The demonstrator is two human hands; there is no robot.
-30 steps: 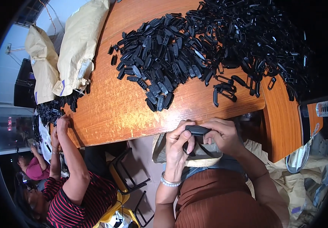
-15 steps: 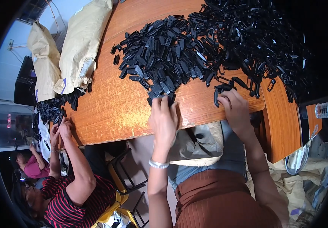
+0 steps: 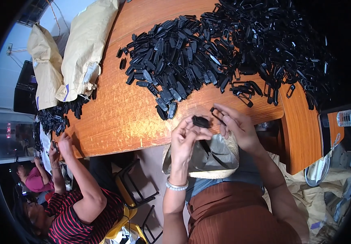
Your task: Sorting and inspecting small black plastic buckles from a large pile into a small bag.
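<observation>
My left hand [image 3: 184, 137] is raised just off the table's near edge, its fingers closed round a small dark oblong plastic part [image 3: 201, 121]. Facing it, my right hand [image 3: 239, 128] pinches a thin black plastic frame [image 3: 216, 114], open in its middle. The two pieces are close together but apart. Beyond my hands lies a heap of solid-looking black plastic parts [image 3: 171, 53], with a few strays at its near end. A larger heap of black frames [image 3: 265, 36] spreads to the right, several of them loose near my right hand.
Below my hands an open sack [image 3: 220, 156] sits at my lap, under the edge of the wooden table [image 3: 114, 126]. Paper sacks [image 3: 86, 49] stand on the far left. A co-worker in a striped shirt [image 3: 86, 211] handles parts there. A drawer-side panel [image 3: 301, 134] stands at right.
Both hands have drawn back from the parts on the table toward me and come together, my left now with a dark part and my right with a frame. The co-worker's hands have shifted slightly.
</observation>
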